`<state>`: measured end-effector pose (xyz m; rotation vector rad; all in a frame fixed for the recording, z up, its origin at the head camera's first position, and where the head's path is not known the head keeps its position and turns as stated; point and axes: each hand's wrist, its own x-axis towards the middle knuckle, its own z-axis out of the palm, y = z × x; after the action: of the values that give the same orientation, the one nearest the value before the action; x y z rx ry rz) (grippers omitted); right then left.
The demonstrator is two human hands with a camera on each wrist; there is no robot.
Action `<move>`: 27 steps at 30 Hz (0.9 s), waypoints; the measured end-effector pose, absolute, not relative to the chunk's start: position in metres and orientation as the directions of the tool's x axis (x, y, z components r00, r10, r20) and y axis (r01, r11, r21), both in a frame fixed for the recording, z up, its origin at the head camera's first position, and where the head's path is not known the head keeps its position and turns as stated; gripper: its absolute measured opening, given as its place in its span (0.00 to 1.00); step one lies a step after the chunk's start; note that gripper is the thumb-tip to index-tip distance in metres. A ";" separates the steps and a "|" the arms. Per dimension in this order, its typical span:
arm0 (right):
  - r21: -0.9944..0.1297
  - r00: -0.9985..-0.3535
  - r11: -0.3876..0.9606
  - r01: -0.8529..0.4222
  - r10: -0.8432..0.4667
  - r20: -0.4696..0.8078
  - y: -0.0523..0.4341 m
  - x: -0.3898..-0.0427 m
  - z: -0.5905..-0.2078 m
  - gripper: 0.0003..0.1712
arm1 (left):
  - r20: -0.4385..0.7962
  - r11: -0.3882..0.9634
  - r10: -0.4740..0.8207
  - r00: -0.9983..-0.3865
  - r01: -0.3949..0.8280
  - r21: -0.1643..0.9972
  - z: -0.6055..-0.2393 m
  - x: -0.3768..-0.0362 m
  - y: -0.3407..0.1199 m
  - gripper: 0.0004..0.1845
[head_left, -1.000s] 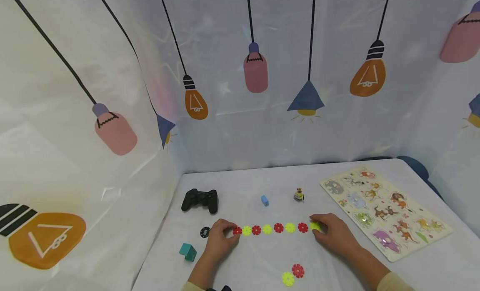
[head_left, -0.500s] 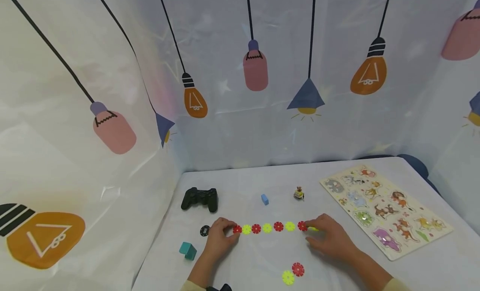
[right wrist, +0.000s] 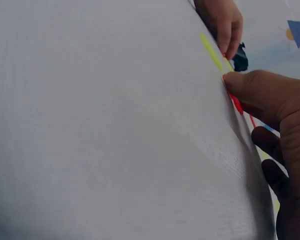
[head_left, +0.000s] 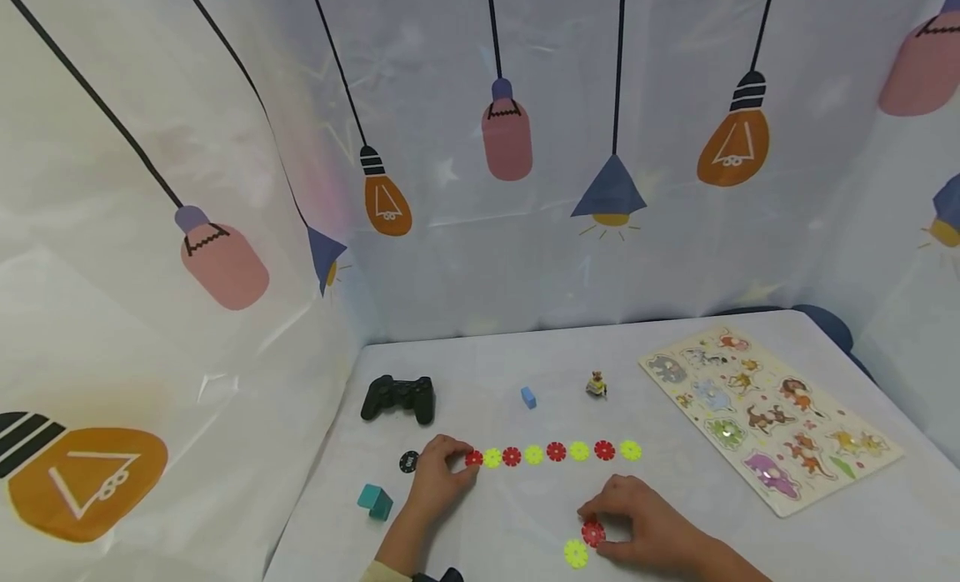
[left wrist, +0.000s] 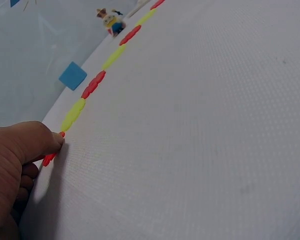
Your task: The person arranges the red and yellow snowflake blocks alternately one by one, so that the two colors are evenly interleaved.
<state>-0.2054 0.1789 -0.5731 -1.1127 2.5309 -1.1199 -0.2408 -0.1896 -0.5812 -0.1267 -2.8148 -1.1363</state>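
Red and yellow flower-shaped discs lie in an alternating row, with a yellow disc (head_left: 630,450) at its right end. At the left end, my left hand (head_left: 441,474) holds a red disc (head_left: 474,458) between thumb and forefinger; in the left wrist view the thumb partly covers that disc (left wrist: 49,159). Nearer to me, my right hand (head_left: 645,524) pinches another red disc (head_left: 593,533) by its edges. Beside this one lies a loose yellow disc (head_left: 576,554). The right wrist view has the thumb on the red disc (right wrist: 235,100), the other fingers partly hidden.
Behind the row are a black game controller (head_left: 399,398), a small blue block (head_left: 528,397) and a little figurine (head_left: 596,385). A black round chip (head_left: 408,461) and a teal block (head_left: 376,501) sit on the left. An animal puzzle board (head_left: 772,419) lies at right.
My right hand has left the yellow disc at the row's right end, come toward me and taken hold of the loose red disc. The left hand stays at the left end.
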 end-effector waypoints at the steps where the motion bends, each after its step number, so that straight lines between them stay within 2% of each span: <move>1: -0.688 -0.710 0.444 -0.574 -0.689 0.147 0.178 -0.205 -0.573 0.19 | 0.127 0.719 0.038 -0.991 0.115 0.686 -0.581 -0.241 -0.190 0.13; 6: -0.663 -0.717 0.460 -0.590 -0.677 0.169 0.175 -0.202 -0.577 0.20 | 0.128 0.714 0.039 -0.991 0.117 0.690 -0.580 -0.240 -0.190 0.13; 10: -0.683 -0.759 0.480 -0.551 -0.629 0.171 0.177 -0.202 -0.578 0.22 | 0.131 0.717 0.038 -0.991 0.118 0.687 -0.579 -0.241 -0.190 0.13; 15: -0.637 -0.866 0.597 -0.488 -0.424 0.266 0.200 -0.221 -0.570 0.26 | 0.144 0.712 0.040 -0.989 0.129 0.690 -0.580 -0.241 -0.191 0.13; 20: -0.588 -0.935 0.737 -0.333 -0.178 0.307 0.230 -0.249 -0.569 0.27 | 0.148 0.708 0.038 -0.988 0.131 0.693 -0.581 -0.241 -0.192 0.13; 27: -0.548 -0.953 0.790 -0.274 -0.146 0.266 0.243 -0.257 -0.577 0.25 | 0.158 0.708 0.050 -0.986 0.147 0.691 -0.582 -0.241 -0.193 0.13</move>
<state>-0.2571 0.2432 -0.5770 -0.3763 3.1697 -1.0250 -0.2412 -0.1930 -0.5825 -0.1605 -2.7839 -1.1419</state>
